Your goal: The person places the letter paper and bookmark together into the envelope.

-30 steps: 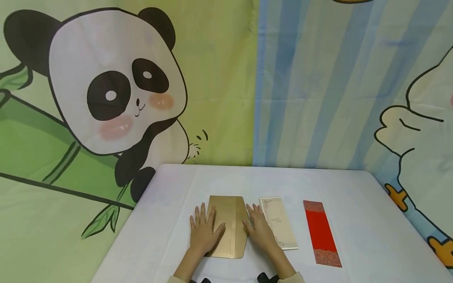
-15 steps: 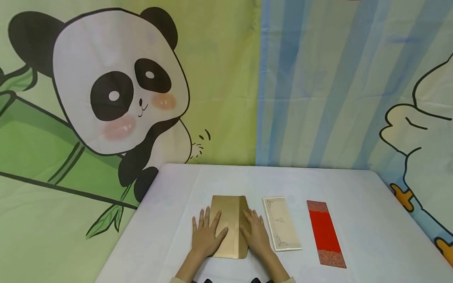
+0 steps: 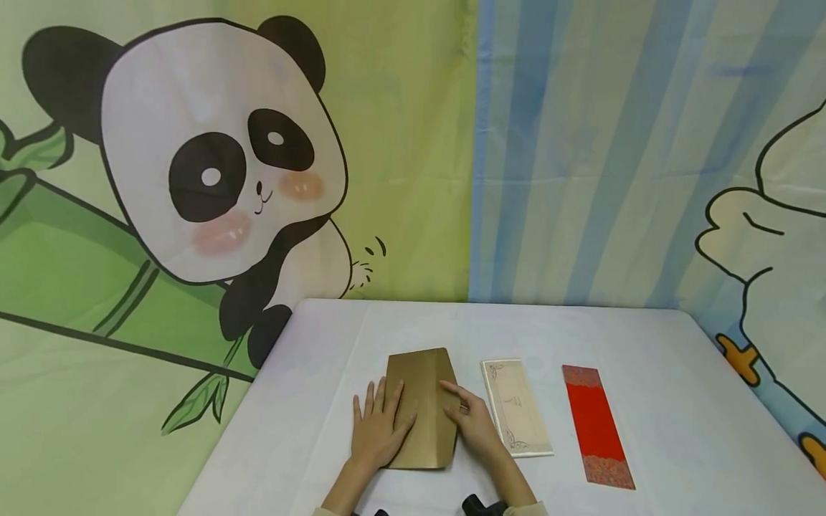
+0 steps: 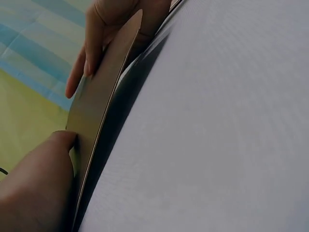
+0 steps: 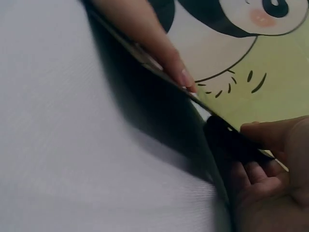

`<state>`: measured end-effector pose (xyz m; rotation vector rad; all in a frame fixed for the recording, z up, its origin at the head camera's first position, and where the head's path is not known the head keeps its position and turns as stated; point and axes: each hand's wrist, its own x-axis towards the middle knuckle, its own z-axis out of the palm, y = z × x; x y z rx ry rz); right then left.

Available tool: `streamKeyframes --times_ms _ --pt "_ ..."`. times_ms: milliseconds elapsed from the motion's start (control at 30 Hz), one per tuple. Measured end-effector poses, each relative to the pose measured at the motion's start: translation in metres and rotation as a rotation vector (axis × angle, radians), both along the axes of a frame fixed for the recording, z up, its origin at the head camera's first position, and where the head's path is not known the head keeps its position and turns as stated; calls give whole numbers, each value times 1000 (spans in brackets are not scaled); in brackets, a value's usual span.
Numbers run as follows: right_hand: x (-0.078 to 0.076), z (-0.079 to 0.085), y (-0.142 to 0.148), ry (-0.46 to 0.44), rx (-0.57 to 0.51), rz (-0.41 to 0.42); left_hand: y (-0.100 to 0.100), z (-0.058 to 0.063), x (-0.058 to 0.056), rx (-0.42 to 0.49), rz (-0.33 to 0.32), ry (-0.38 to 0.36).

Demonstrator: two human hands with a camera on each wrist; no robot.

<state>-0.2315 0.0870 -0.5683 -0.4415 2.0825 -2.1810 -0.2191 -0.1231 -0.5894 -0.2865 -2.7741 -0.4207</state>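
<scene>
A flat gold-brown card folder (image 3: pixel 422 408) with a lengthwise crease lies in front of me, its right side raised off the table. My left hand (image 3: pixel 377 433) rests on its left part with fingers spread. At the right edge, my right hand (image 3: pixel 476 423) pinches the folder. In the right wrist view, the right thumb shows above the edge and the other fingers (image 5: pixel 258 174) curl under it, over a dark gap. The left wrist view shows the folder (image 4: pixel 104 96) edge-on and tilted, with the left thumb (image 4: pixel 63 140) against it.
Right of the folder lies a cream booklet (image 3: pixel 518 408) with printed corner ornaments. Farther right is a red strip (image 3: pixel 595 423) with patterned ends. All rest on a white-covered table (image 3: pixel 323 337); a curtain with a printed panda (image 3: pixel 213 172) hangs behind.
The folder's right side has risen from the table. My right hand has gone from lying flat at the folder's right side to pinching its edge; the left hand stays in place.
</scene>
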Motion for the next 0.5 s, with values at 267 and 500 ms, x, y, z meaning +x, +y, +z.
streamKeyframes --times_ms 267,500 --pt "1 3 3 -158 14 144 -1 2 -1 11 -9 -28" --pt "3 5 3 -190 -31 182 0 7 -2 82 -24 -63"
